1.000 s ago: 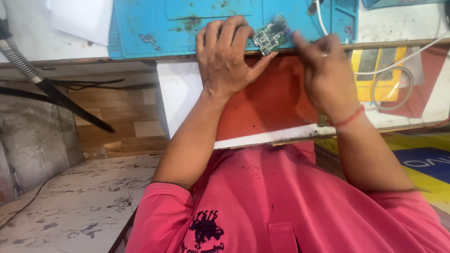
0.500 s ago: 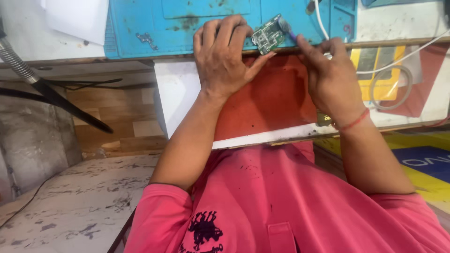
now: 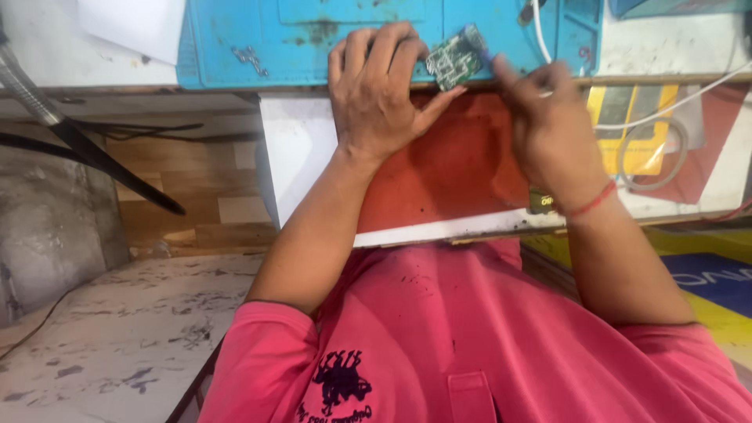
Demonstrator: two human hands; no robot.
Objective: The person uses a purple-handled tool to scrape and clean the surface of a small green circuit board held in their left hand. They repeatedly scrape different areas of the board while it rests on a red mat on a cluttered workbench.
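Head camera looks down past a pink shirt [image 3: 470,352] at the near edge of a worn blue rectangular work mat [image 3: 258,43]. The left hand [image 3: 380,98] lies palm-down over that edge, its fingers curled and its thumb pressed against the lower corner of a small green rectangular circuit board [image 3: 456,61], which sits tilted on the mat at about one o'clock from the hand. Compared with half a second ago the board has barely shifted and the left hand's grip matches. What has changed is the right hand [image 3: 548,129]: it is now smeared with motion blur, at four o'clock from the board, its fingers pinched narrow round what may be a thin blue-tipped tool [image 3: 484,56] touching the board's right edge, though the blur leaves this unsure. That reads as the right hand actively working at the board while the left steadies it. A white cable [image 3: 674,102] runs past a yellow boxy device [image 3: 638,129] at three o'clock, and a red thread band [image 3: 591,202] circles the right wrist.
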